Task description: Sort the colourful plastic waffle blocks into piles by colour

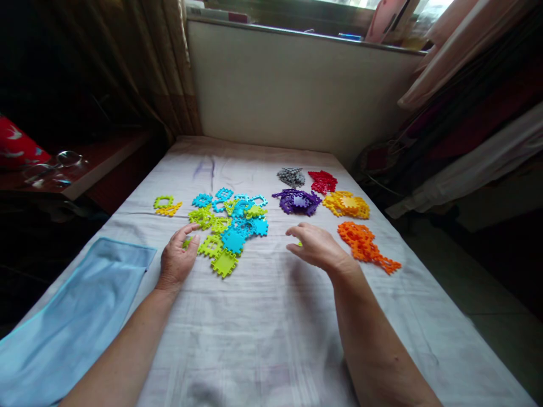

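Note:
A mixed heap of flat, notched plastic building pieces lies mid-table, with blue pieces (234,239) partly over lime green pieces (224,263). My left hand (177,259) rests at the heap's left side, its fingers curved and thumb apart. A bit of a green piece (186,243) shows between that thumb and fingers; a firm hold on it is not visible. To the right of the heap is my right hand (316,246), palm down, thumb and fingertips spread. Behind its fingers a small green edge (300,243) shows, mostly hidden by the hand.
Sorted piles lie at the right: grey (291,177), red (323,182), purple (297,202), yellow (347,204) and orange (360,244). Green and yellow pieces (168,209) sit farther left. A light blue cloth (97,294) covers the left front. Glasses (68,158) rest on a side table.

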A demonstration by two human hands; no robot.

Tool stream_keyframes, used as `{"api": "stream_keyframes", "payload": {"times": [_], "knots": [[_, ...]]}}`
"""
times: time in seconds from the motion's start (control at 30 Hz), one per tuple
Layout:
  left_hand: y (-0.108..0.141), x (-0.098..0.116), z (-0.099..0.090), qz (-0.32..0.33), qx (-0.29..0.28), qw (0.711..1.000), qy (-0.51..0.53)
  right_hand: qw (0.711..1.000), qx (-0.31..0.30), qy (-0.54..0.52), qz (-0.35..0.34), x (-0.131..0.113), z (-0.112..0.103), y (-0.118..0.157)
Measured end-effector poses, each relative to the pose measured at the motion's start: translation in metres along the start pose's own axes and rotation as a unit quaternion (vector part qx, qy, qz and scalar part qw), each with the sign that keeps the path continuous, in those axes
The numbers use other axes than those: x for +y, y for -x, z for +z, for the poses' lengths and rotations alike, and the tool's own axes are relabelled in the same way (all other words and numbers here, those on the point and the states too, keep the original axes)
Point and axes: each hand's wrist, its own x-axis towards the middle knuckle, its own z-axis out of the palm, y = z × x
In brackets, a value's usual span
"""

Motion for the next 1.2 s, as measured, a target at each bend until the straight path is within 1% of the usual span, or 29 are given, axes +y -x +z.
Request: {"api": "stream_keyframes", "payload": {"times": [0.07, 0.13, 0.17, 0.23, 0.27, 0.33, 0.43, 0.53, 0.67, 0.77, 0.87, 0.93, 1.03, 1.07, 1.13, 1.2], "knots": [[0.0, 0.0, 0.0, 0.0, 0.0, 1.0, -0.001, 0.996, 0.006, -0.017, -0.085, -0.026, 0.008, -0.002], [0.001, -0.001, 0.0, -0.001, 0.005, 1.0, -0.002, 0.987, 0.007, -0.032, -0.155, -0.052, 0.019, -0.002], [0.001, -0.001, 0.0, -0.001, 0.005, 1.0, -0.003, 0.983, 0.01, -0.035, -0.182, -0.064, 0.026, -0.001], [0.001, -0.001, 0.0, -0.003, 0.002, 1.0, -0.004, 0.976, 0.027, -0.035, -0.213, -0.084, 0.04, 0.001], [0.001, -0.001, 0.0, -0.004, 0.0, 1.0, -0.003, 0.975, 0.04, -0.032, -0.217, -0.091, 0.047, 0.002], [0.002, 0.001, 0.001, -0.007, -0.005, 1.0, 0.0, 0.977, 0.061, -0.027, -0.204, -0.102, 0.058, 0.003], [0.003, 0.003, 0.001, -0.007, -0.006, 1.0, 0.009, 0.983, 0.064, -0.015, -0.169, -0.109, 0.064, 0.003], [0.003, 0.004, 0.002, 0.002, -0.002, 1.0, 0.015, 0.985, 0.043, 0.001, -0.166, -0.108, 0.06, 0.002], [0.003, 0.003, 0.002, 0.008, -0.003, 1.0, 0.018, 0.981, 0.015, 0.025, -0.19, -0.103, 0.047, 0.005], [0.003, 0.002, 0.002, 0.005, -0.006, 1.0, 0.012, 0.98, 0.002, 0.028, -0.197, -0.097, 0.033, 0.007], [0.003, 0.001, 0.002, 0.02, -0.005, 1.0, 0.006, 0.986, 0.001, 0.011, -0.163, -0.08, 0.016, 0.006], [0.003, 0.001, 0.003, 0.056, -0.001, 0.998, -0.006, 0.992, 0.026, -0.024, -0.118, -0.058, 0.006, 0.001], [0.005, 0.004, 0.004, 0.133, -0.001, 0.99, -0.045, 0.991, 0.092, -0.099, -0.024, -0.016, 0.002, -0.01], [0.007, 0.006, 0.004, 0.153, -0.006, 0.986, -0.064, 0.986, 0.111, -0.127, 0.015, -0.001, 0.003, -0.014], [0.011, 0.013, 0.006, 0.182, -0.026, 0.978, -0.103, 0.973, 0.129, -0.17, 0.085, 0.026, 0.009, -0.022], [0.015, 0.02, 0.008, 0.212, -0.066, 0.966, -0.134, 0.964, 0.125, -0.204, 0.118, 0.047, 0.016, -0.028]]}}
